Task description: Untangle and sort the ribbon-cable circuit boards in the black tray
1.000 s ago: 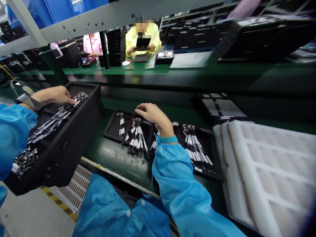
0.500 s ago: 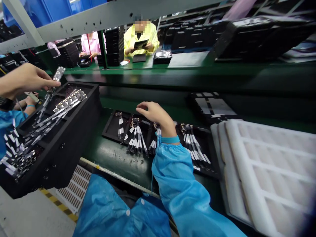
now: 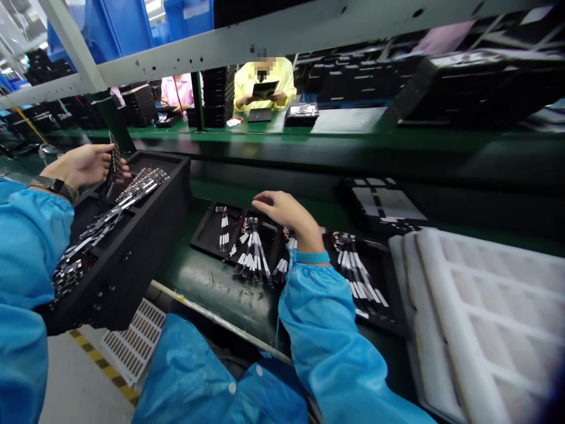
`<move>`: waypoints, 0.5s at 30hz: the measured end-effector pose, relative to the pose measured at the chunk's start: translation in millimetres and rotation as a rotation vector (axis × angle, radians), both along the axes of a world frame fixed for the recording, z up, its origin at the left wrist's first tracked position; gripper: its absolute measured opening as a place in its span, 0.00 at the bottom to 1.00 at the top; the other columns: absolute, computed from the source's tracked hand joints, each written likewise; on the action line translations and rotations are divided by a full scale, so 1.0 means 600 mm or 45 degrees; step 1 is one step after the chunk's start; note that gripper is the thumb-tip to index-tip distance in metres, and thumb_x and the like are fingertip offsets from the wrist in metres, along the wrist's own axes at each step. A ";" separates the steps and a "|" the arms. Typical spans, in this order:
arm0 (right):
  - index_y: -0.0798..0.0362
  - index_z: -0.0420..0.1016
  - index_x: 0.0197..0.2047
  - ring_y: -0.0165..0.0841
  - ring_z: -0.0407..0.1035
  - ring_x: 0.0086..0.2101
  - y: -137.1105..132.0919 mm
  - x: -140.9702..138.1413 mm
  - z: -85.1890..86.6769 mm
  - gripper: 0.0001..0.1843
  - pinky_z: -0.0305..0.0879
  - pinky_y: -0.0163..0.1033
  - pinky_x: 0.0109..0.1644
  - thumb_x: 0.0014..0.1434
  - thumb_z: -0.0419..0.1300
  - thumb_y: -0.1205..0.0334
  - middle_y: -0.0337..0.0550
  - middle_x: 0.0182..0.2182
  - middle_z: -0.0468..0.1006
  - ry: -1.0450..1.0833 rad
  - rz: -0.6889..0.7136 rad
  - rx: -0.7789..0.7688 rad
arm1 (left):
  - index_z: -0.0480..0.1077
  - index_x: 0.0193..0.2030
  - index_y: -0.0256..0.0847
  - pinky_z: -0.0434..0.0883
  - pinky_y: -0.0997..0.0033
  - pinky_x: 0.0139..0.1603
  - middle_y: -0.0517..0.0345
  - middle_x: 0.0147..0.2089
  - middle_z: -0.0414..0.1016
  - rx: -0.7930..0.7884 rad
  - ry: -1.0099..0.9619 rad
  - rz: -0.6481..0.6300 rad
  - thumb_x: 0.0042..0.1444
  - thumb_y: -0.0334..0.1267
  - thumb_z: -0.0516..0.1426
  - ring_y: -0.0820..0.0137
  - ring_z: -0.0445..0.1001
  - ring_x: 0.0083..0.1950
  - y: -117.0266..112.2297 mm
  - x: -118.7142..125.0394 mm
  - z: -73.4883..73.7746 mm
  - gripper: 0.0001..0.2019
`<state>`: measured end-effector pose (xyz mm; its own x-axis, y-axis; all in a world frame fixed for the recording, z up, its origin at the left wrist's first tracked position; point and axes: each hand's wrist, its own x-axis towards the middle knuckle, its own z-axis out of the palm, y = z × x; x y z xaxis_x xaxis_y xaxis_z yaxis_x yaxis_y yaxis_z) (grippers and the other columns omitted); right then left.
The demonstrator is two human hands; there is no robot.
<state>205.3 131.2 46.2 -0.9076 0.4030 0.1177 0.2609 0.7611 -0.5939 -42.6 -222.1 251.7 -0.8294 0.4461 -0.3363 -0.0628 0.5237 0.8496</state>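
Observation:
My left hand (image 3: 88, 166), at the left, grips a small bunch of circuit boards (image 3: 115, 158) upright between thumb and fingers. Below it, a deep black compartment tray (image 3: 154, 221) holds many similar boards with flex cables (image 3: 140, 187). My right hand (image 3: 289, 215) hovers over a low black tray (image 3: 207, 227), fingers loosely bent and apart, nothing visible in them. In that low tray, boards with white-tipped ribbon cables (image 3: 253, 250) lie fanned out in separate compartments. My right forearm and hand hide some of the middle compartments.
Stacked white foam trays (image 3: 445, 306) stand at the right. Behind them lies a black tray with grey panels (image 3: 384, 200). Across the green bench, a person in yellow (image 3: 265, 88) holds a dark flat panel. A metal beam (image 3: 176, 62) crosses above.
My left hand has turned and moved right relative to the deep tray, with the boards now held upright. The view has shifted slightly left and up. My right hand stays over the low tray.

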 end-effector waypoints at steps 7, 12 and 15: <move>0.58 0.85 0.54 0.44 0.80 0.51 0.007 0.001 -0.003 0.15 0.72 0.41 0.55 0.72 0.60 0.61 0.53 0.51 0.87 -0.033 -0.006 0.012 | 0.74 0.46 0.32 0.73 0.60 0.53 0.56 0.32 0.80 0.069 0.133 0.232 0.78 0.49 0.49 0.66 0.76 0.40 -0.014 -0.024 -0.021 0.22; 0.58 0.85 0.54 0.45 0.80 0.51 0.006 -0.002 -0.002 0.16 0.72 0.42 0.55 0.72 0.59 0.60 0.54 0.51 0.87 -0.062 0.045 0.018 | 0.77 0.45 0.19 0.69 0.66 0.44 0.50 0.27 0.79 -0.025 0.285 0.381 0.72 0.39 0.60 0.65 0.72 0.34 -0.019 -0.051 -0.055 0.17; 0.57 0.85 0.54 0.45 0.81 0.50 0.008 -0.002 -0.004 0.16 0.73 0.42 0.55 0.72 0.59 0.60 0.53 0.50 0.87 -0.065 0.065 0.010 | 0.77 0.44 0.18 0.68 0.68 0.41 0.50 0.26 0.79 0.050 0.288 0.421 0.74 0.44 0.59 0.66 0.69 0.32 -0.028 -0.067 -0.052 0.22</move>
